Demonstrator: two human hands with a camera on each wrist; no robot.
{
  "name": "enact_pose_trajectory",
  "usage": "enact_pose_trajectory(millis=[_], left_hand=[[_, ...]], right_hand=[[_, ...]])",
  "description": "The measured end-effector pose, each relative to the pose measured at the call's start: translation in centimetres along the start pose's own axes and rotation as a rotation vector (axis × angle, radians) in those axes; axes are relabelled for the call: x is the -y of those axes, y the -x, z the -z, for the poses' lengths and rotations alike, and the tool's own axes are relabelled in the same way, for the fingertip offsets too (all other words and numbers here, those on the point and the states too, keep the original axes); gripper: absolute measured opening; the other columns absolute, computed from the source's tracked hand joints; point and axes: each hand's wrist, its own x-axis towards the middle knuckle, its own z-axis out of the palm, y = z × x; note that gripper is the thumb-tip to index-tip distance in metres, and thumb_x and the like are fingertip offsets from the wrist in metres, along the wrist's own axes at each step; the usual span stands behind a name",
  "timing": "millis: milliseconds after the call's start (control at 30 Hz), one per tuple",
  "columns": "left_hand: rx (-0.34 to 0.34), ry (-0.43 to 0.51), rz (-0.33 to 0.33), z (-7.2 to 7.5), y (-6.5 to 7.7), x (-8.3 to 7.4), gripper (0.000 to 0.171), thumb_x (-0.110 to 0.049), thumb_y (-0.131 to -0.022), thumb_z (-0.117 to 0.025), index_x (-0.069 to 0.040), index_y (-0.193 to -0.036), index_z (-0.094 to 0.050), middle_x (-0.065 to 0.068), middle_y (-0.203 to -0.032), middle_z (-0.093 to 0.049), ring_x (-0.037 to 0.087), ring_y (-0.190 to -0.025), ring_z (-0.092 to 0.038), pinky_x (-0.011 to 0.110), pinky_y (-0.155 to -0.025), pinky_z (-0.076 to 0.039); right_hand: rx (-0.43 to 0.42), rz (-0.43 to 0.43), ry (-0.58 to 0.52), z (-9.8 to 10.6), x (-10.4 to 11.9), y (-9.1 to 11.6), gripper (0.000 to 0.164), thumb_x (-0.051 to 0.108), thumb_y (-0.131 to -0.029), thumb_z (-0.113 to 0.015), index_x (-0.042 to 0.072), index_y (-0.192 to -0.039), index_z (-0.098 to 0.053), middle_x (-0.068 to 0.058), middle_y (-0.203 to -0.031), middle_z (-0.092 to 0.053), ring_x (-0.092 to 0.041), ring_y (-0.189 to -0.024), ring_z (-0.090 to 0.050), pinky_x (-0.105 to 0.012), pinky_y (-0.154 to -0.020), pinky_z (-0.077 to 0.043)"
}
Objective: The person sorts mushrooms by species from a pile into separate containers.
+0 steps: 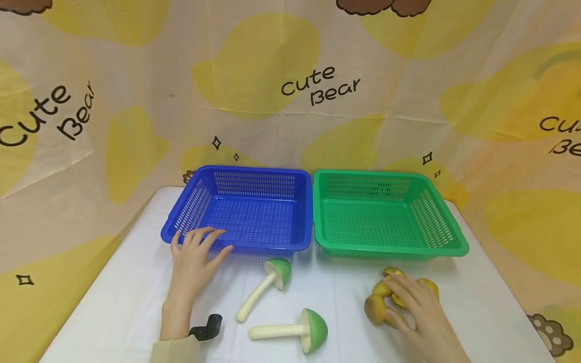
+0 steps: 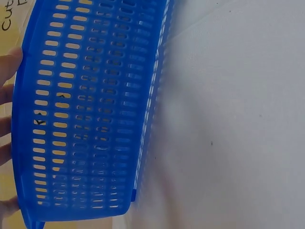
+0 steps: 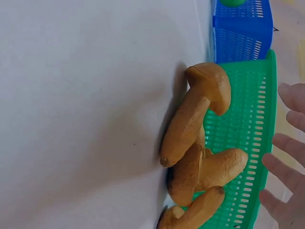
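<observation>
My left hand (image 1: 192, 259) is at the near left corner of the blue basket (image 1: 301, 246), its spread fingers over the rim. In the left wrist view the fingertips meet the edge of the basket (image 2: 90, 114); nothing is held. Over a group of yellow-brown toy mushrooms (image 1: 375, 308) hovers my right hand (image 1: 422, 310), covering part of them. The right wrist view shows its fingers spread apart from the mushrooms (image 3: 183, 129), which lie against each other before the green basket (image 3: 238, 86). Two green-capped mushrooms with pale stems, one tilted (image 1: 258, 297) and one sideways (image 1: 283, 331), lie between the hands.
The green basket (image 1: 390, 250) stands right beside the blue one, both at the back of the white table (image 1: 113, 312). A patterned cloth (image 1: 254, 65) hangs behind and at the sides. A black strap piece (image 1: 209, 327) is by the left wrist.
</observation>
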Motion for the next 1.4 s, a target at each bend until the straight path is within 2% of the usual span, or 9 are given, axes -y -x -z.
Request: enact_pose_trajectory(millis=[133, 300, 367, 467, 533, 600, 700, 1000, 1400], left_hand=[[-0.033, 0.015, -0.005, -0.1, 0.0, 0.1, 0.038, -0.035, -0.076, -0.077, -0.015, -0.108, -0.069, 0.010, -0.110, -0.066, 0.036, -0.109, -0.053, 0.069, -0.108, -0.019], [-0.052, 0.019, -0.006, -0.1, 0.1, 0.2, 0.037, -0.034, -0.075, -0.078, -0.015, -0.105, -0.069, 0.011, -0.106, -0.065, 0.036, -0.105, -0.053, 0.067, -0.108, -0.020], [-0.055, 0.018, -0.002, -0.1, 0.1, 0.4, 0.036, -0.034, -0.074, -0.078, -0.015, -0.104, -0.070, 0.011, -0.104, -0.065, 0.036, -0.104, -0.053, 0.067, -0.108, -0.020], [-0.053, 0.022, 0.007, 0.1, 0.1, 0.6, 0.035, -0.034, -0.074, -0.079, -0.016, -0.102, -0.070, 0.011, -0.103, -0.064, 0.035, -0.102, -0.053, 0.066, -0.108, -0.020], [-0.049, 0.026, 0.011, 0.2, 0.1, 0.7, 0.035, -0.035, -0.074, -0.079, -0.016, -0.102, -0.070, 0.010, -0.104, -0.064, 0.035, -0.103, -0.053, 0.066, -0.108, -0.020], [-0.046, 0.031, 0.011, 0.3, 0.1, 0.9, 0.035, -0.035, -0.074, -0.080, -0.015, -0.101, -0.069, 0.010, -0.104, -0.063, 0.035, -0.103, -0.053, 0.066, -0.107, -0.020], [-0.054, 0.035, 0.010, 0.3, 0.2, 1.0, 0.034, -0.034, -0.073, -0.080, -0.014, -0.099, -0.069, 0.010, -0.102, -0.063, 0.034, -0.101, -0.053, 0.064, -0.106, -0.022], [-0.071, 0.046, 0.008, 0.3, 0.2, 1.1, 0.031, -0.031, -0.073, -0.080, -0.013, -0.095, -0.069, 0.009, -0.099, -0.062, 0.033, -0.099, -0.053, 0.063, -0.104, -0.023], [-0.081, 0.056, 0.002, 0.3, 0.3, 1.0, 0.031, -0.029, -0.073, -0.080, -0.011, -0.095, -0.069, 0.009, -0.097, -0.062, 0.033, -0.099, -0.052, 0.064, -0.105, -0.024]], right_hand=[[0.010, -0.009, 0.009, -0.3, 0.1, 0.5, 0.068, 0.017, -0.067, -0.084, 0.014, -0.129, -0.059, -0.004, -0.133, -0.057, 0.003, -0.136, -0.033, -0.004, -0.112, -0.012], [0.035, -0.025, 0.027, -0.6, 0.5, 0.9, 0.068, 0.012, -0.067, -0.083, 0.017, -0.130, -0.058, -0.004, -0.129, -0.059, -0.002, -0.126, -0.041, 0.000, -0.109, -0.013], [0.049, -0.041, 0.036, -0.7, 0.6, 1.0, 0.069, 0.010, -0.066, -0.083, 0.019, -0.129, -0.059, -0.001, -0.128, -0.060, -0.003, -0.123, -0.044, 0.001, -0.107, -0.017], [0.098, -0.108, 0.066, -0.9, 1.0, 1.2, 0.069, 0.011, -0.066, -0.083, 0.024, -0.129, -0.059, 0.008, -0.127, -0.059, -0.001, -0.117, -0.047, -0.007, -0.099, -0.036], [0.141, -0.147, 0.094, -1.1, 1.2, 1.3, 0.069, 0.013, -0.067, -0.083, 0.028, -0.130, -0.058, 0.015, -0.126, -0.057, -0.002, -0.114, -0.050, -0.019, -0.091, -0.048], [0.180, -0.170, 0.118, -1.3, 1.2, 1.3, 0.069, 0.015, -0.068, -0.083, 0.030, -0.130, -0.057, 0.017, -0.127, -0.057, -0.003, -0.114, -0.052, -0.032, -0.086, -0.053], [0.210, -0.161, 0.135, -1.6, 1.2, 1.4, 0.067, 0.016, -0.070, -0.082, 0.029, -0.130, -0.057, 0.017, -0.126, -0.057, -0.007, -0.114, -0.054, -0.038, -0.085, -0.054], [0.174, -0.120, 0.189, -2.4, 0.6, 1.5, 0.063, 0.019, -0.067, -0.083, 0.024, -0.125, -0.061, 0.012, -0.119, -0.060, -0.008, -0.108, -0.057, -0.033, -0.077, -0.055], [0.207, -0.165, 0.207, -2.5, 1.0, 1.3, 0.059, 0.020, -0.062, -0.083, 0.030, -0.117, -0.063, 0.018, -0.112, -0.059, -0.004, -0.098, -0.059, -0.028, -0.067, -0.053]])
